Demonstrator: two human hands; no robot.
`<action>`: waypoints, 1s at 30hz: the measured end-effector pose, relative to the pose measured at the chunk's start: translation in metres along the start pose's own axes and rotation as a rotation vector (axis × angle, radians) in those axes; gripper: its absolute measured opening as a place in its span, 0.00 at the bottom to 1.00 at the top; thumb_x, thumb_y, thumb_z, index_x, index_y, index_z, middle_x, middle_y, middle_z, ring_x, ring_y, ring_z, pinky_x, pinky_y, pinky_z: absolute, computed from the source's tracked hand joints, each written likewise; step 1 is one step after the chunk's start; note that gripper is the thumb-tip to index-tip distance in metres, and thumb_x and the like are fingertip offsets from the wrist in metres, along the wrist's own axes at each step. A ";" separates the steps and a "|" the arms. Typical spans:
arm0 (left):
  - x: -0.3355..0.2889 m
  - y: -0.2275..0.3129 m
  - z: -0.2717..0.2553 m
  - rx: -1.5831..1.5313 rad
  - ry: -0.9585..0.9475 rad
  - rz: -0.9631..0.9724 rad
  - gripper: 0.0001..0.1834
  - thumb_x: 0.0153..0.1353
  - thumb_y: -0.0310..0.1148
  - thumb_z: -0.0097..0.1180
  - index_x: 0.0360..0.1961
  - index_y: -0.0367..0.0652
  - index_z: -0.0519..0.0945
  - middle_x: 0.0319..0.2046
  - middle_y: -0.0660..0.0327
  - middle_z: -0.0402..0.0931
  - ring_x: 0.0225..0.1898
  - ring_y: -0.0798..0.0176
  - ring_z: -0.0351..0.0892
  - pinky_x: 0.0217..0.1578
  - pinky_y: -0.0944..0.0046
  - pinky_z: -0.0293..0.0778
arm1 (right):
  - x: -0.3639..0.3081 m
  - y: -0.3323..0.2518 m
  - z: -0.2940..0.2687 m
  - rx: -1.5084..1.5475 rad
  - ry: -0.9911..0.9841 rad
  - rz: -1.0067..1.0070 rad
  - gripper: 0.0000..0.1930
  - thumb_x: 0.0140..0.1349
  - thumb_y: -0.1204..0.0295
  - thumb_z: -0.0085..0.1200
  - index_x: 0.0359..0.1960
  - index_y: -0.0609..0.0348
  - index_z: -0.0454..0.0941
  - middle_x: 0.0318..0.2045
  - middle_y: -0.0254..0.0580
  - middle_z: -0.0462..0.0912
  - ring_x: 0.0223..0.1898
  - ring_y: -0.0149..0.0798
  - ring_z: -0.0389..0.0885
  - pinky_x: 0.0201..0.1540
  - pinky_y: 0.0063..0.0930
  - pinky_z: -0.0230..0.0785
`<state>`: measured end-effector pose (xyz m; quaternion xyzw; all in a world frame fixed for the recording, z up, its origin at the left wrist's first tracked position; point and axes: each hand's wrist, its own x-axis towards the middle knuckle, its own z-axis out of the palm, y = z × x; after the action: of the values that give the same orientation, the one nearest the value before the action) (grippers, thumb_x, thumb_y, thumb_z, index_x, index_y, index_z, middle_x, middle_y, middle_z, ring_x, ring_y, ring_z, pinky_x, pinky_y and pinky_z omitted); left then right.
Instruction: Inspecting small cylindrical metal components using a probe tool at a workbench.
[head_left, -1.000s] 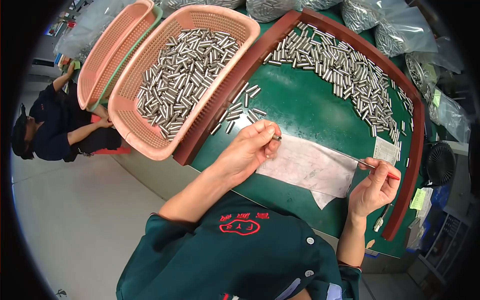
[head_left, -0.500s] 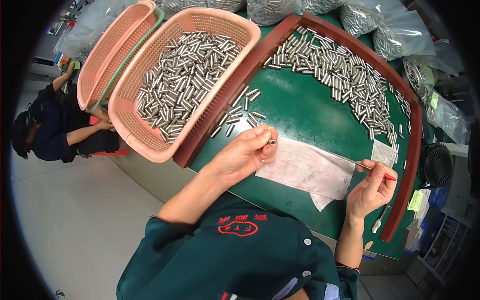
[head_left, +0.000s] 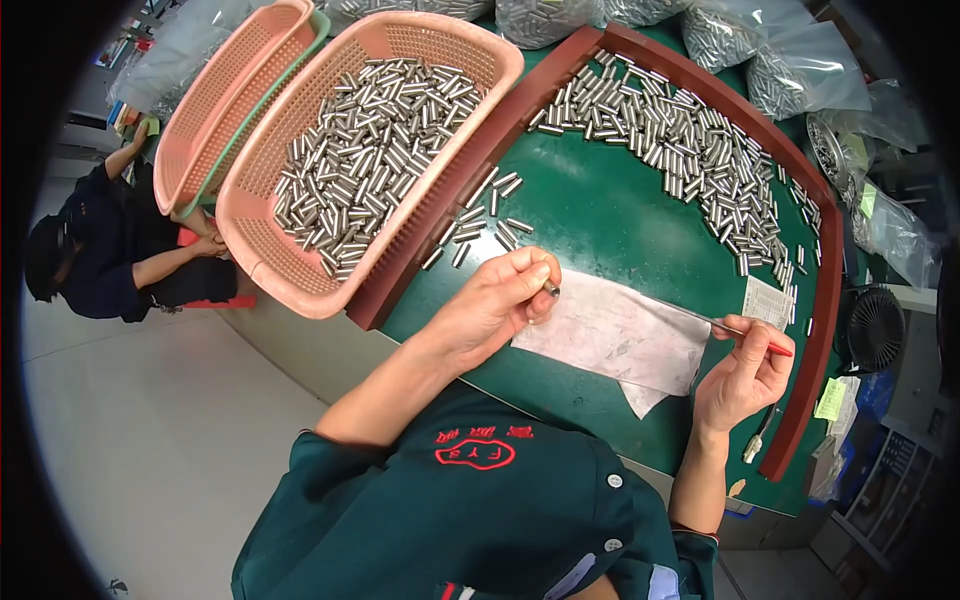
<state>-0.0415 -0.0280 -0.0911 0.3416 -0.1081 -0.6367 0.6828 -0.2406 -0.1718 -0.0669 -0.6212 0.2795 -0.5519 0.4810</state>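
My left hand (head_left: 500, 305) pinches a small metal tube (head_left: 551, 288) between thumb and fingertips, its end poking out toward the right. In my right hand (head_left: 745, 380) is a thin metal-shafted tool with a red handle (head_left: 779, 349); the shaft points left, over the cloth, and its tip is apart from the tube. What kind of tip it has is too fine to tell. Beneath and between both hands a stained whitish cloth (head_left: 620, 340) lies on the green tabletop (head_left: 600, 210). Several loose metal tubes (head_left: 467, 226) lie beyond my left hand.
A large pile of metal tubes (head_left: 690, 140) lies along the far right, inside a red-brown raised border (head_left: 825, 330). To the left stands a pink basket (head_left: 290, 290) of tubes. Filled plastic bags (head_left: 790, 75) and a black fan (head_left: 876, 327) sit beyond. Another person (head_left: 110, 240) sits far left.
The tube in my left fingers has tilted, so its open end no longer faces up at me. My right hand and the red-handled tool have barely moved.
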 end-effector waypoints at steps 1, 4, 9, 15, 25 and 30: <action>0.000 0.000 0.000 0.000 -0.004 0.004 0.08 0.63 0.34 0.45 0.31 0.43 0.70 0.22 0.70 0.63 0.25 0.76 0.60 0.28 0.75 0.58 | 0.000 0.000 0.000 -0.002 0.002 0.006 0.04 0.60 0.76 0.46 0.31 0.64 0.67 0.24 0.47 0.77 0.24 0.36 0.77 0.25 0.24 0.72; 0.000 0.000 -0.001 0.000 -0.003 0.010 0.07 0.63 0.34 0.45 0.31 0.43 0.70 0.22 0.70 0.63 0.25 0.76 0.60 0.28 0.76 0.59 | -0.001 0.000 0.000 -0.011 0.001 0.003 0.04 0.60 0.76 0.47 0.30 0.64 0.67 0.24 0.47 0.77 0.24 0.36 0.77 0.24 0.24 0.73; -0.001 0.000 -0.003 -0.026 -0.019 0.002 0.07 0.63 0.34 0.45 0.32 0.42 0.71 0.24 0.69 0.65 0.25 0.75 0.61 0.29 0.75 0.60 | -0.001 -0.001 0.000 -0.003 0.000 0.006 0.04 0.60 0.76 0.47 0.30 0.64 0.67 0.24 0.47 0.77 0.25 0.36 0.77 0.24 0.25 0.73; -0.001 0.004 0.013 -0.066 0.034 -0.017 0.07 0.60 0.33 0.49 0.36 0.42 0.70 0.28 0.64 0.70 0.29 0.72 0.65 0.35 0.73 0.63 | 0.000 -0.001 -0.002 0.016 0.006 0.002 0.03 0.59 0.78 0.47 0.31 0.65 0.67 0.24 0.47 0.77 0.25 0.36 0.77 0.25 0.26 0.74; 0.009 -0.001 0.013 0.099 0.065 0.115 0.07 0.56 0.24 0.51 0.37 0.42 0.70 0.36 0.59 0.72 0.36 0.70 0.69 0.42 0.71 0.66 | 0.004 -0.004 -0.005 0.034 0.012 0.014 0.02 0.59 0.79 0.46 0.32 0.65 0.67 0.25 0.50 0.77 0.25 0.36 0.77 0.29 0.25 0.73; 0.010 -0.001 0.013 0.098 0.062 0.109 0.06 0.56 0.24 0.52 0.36 0.42 0.71 0.36 0.58 0.72 0.36 0.70 0.69 0.42 0.71 0.66 | 0.003 -0.005 -0.006 0.030 -0.008 0.012 0.03 0.59 0.79 0.46 0.32 0.65 0.67 0.25 0.49 0.77 0.25 0.35 0.77 0.29 0.25 0.74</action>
<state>-0.0487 -0.0413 -0.0849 0.3879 -0.1363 -0.5815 0.7020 -0.2463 -0.1740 -0.0619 -0.6144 0.2728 -0.5508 0.4946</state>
